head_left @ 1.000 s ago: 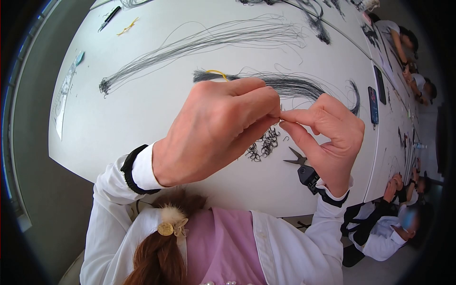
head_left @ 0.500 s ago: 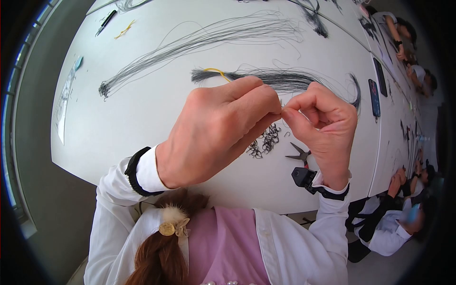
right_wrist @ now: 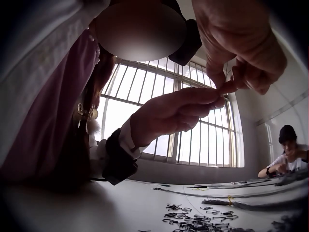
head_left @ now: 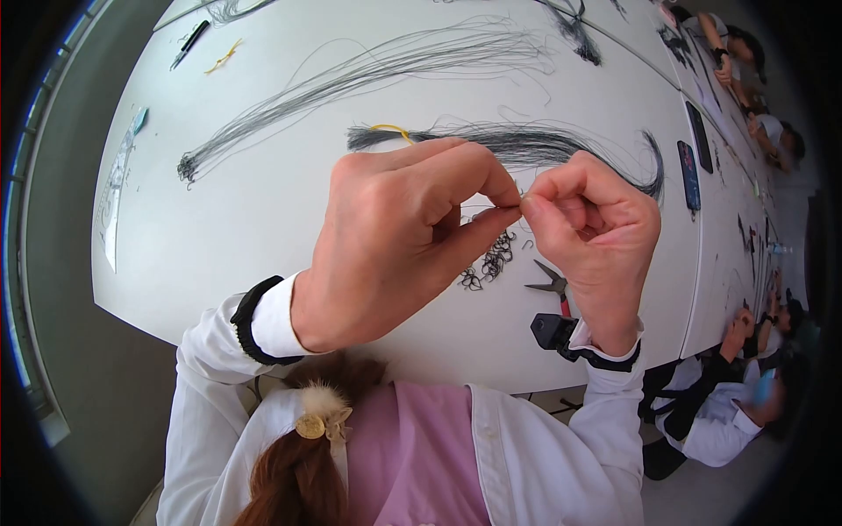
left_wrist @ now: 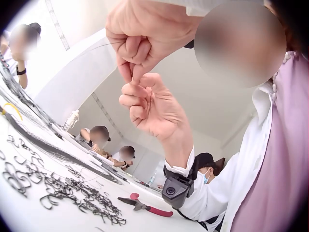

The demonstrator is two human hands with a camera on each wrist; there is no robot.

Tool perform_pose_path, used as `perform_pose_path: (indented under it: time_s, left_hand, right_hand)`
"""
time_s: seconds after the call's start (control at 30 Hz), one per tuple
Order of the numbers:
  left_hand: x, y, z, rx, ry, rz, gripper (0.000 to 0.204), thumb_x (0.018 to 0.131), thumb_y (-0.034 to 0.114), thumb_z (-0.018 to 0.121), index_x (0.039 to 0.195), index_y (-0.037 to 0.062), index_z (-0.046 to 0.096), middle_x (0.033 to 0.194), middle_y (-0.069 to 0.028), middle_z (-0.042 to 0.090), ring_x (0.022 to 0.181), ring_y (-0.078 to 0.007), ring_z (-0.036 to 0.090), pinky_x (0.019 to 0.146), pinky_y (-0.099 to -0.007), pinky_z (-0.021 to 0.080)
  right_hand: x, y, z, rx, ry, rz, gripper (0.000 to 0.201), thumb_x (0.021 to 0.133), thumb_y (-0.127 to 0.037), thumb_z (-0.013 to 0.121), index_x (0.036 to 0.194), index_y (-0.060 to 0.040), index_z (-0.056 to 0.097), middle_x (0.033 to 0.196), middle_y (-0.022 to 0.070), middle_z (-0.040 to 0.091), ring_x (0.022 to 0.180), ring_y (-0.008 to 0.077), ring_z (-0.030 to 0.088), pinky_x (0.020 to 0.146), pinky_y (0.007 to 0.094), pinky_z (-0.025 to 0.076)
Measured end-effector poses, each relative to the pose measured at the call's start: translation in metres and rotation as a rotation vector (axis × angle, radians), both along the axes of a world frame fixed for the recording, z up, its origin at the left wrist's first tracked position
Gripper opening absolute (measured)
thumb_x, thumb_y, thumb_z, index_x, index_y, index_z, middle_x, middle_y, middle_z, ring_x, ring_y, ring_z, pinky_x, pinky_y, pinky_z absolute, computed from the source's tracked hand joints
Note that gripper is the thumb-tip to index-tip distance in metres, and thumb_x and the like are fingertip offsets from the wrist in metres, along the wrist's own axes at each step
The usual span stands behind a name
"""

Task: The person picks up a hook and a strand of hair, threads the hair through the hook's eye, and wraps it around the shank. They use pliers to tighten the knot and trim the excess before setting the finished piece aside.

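**Work approx. part-way, judging by the bench**

At far L of the bench (head_left: pixel 219 263) lies a clear plastic sheet (head_left: pixel 112 215), w/ a black pen (head_left: pixel 189 44) beyond. Next, a long loose bunch of strands (head_left: pixel 351 81) ends in a dark clump (head_left: pixel 186 165), prob. hooks already on their lines, so that portion looks done.

Mid-L, the person's left hand (head_left: pixel 377 241) is closed to a pinch, thumb and forefinger on a thin strand (left_wrist: pixel 104 45); the strand trails from the fingers, up off the bench. Beyond, a thicker bundle (head_left: pixel 526 145), held by a yellow tie (head_left: pixel 390 129), has no hooks visible; prob. stock for the rest.

Below the hands, many loose hooks (head_left: pixel 497 256) lie in a pile, so much seems left. The right hand (head_left: pixel 601 232) meets the left tip to tip, also in a tight pinch, apparently on the same strand, other fingers curled; can't tell if a hook is there too, or if this piece is finished. Red-handled pliers (head_left: pixel 554 285) lie nearby, unheld.
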State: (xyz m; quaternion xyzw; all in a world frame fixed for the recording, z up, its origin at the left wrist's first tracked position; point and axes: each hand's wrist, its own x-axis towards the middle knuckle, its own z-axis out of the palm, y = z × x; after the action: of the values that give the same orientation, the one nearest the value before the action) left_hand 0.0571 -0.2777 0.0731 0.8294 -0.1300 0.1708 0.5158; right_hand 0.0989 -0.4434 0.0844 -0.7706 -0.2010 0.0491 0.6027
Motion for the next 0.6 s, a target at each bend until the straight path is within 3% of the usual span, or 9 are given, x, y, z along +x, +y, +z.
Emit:
perform_pose_path:
  time_s: [0.17, 0.37, 0.6]
  left_hand:
    - [0.001, 0.001, -0.001, -0.003, -0.045, 0.003, 0.014, 0.068, -0.007, 0.071, 0.076, 0.0002, 0.062, 0.078, -0.0028, 0.066, 0.042, -0.0012, 0.039, 0.041, -0.0178, 0.029]
    - [0.003, 0.002, -0.002, -0.017, 0.096, -0.01, 0.014, 0.07, -0.007, 0.069, 0.079, 0.0002, 0.062, 0.084, -0.0034, 0.067, 0.043, -0.001, 0.037, 0.041, -0.0186, 0.03]
    - [0.004, 0.0, -0.002, 0.006, 0.005, -0.01, 0.014, 0.07, -0.007, 0.069, 0.08, 0.0005, 0.063, 0.084, -0.0039, 0.067, 0.043, -0.0024, 0.039, 0.041, -0.019, 0.03]
  right_hand:
    - [0.0, 0.003, -0.004, -0.004, 0.003, -0.047, 0.009, 0.069, 0.003, 0.066, 0.069, -0.003, 0.06, 0.06, -0.0057, 0.038, 0.055, 0.0018, 0.03, 0.047, 0.0181, 0.023]
    - [0.002, 0.004, -0.01, 0.028, -0.008, -0.06, 0.009, 0.069, 0.002, 0.066, 0.069, -0.0028, 0.059, 0.06, -0.0059, 0.038, 0.054, 0.002, 0.029, 0.047, 0.0184, 0.023]
    - [0.005, 0.003, -0.009, 0.001, 0.011, -0.077, 0.008, 0.071, 0.001, 0.066, 0.069, -0.0026, 0.059, 0.06, -0.0067, 0.037, 0.055, 0.0018, 0.029, 0.047, 0.0186, 0.023]
